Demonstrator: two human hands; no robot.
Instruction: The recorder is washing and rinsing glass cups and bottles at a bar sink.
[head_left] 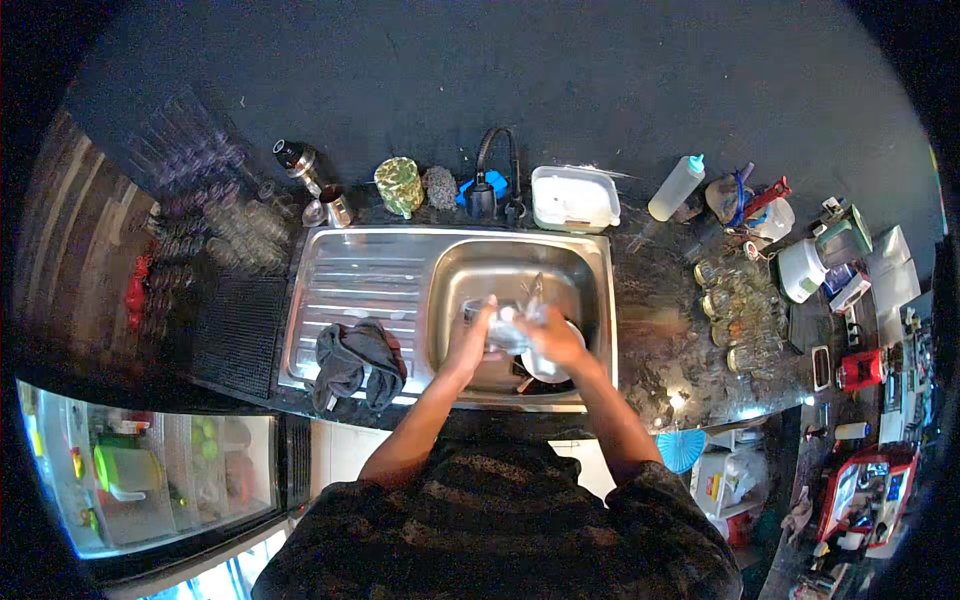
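I see, from my remote post: left hand [484, 330] gripping a clear glass [511, 332] over the sink [465, 275], near a white dish [550, 370]; right hand [556, 338] at the glass, grip too blurred to tell

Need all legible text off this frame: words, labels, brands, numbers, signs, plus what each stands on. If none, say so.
No text can be read.
White appliance, right: any markings too small.
Squeeze bottle: no legible label.
Green container, lower left: too blurred.
Shiny item between left hand and right hand: blurred.
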